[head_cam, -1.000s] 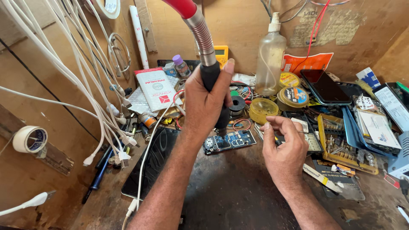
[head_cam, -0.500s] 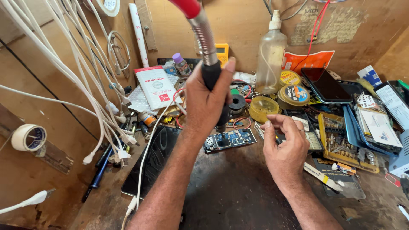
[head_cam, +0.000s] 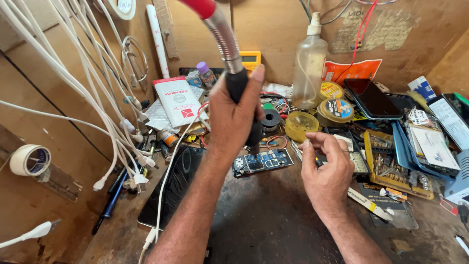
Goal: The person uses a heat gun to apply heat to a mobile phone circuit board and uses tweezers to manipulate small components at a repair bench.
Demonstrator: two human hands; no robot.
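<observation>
A black tool handle (head_cam: pixel 240 93) on a flexible metal hose (head_cam: pixel 222 34) is gripped upright by the left hand (head_cam: pixel 233 117), just above a blue circuit board (head_cam: pixel 262 162) lying on the bench (head_cam: pixel 273 225). Thin tweezers (head_cam: pixel 298 150) are pinched in the right hand (head_cam: pixel 326 171) beside the board.
</observation>
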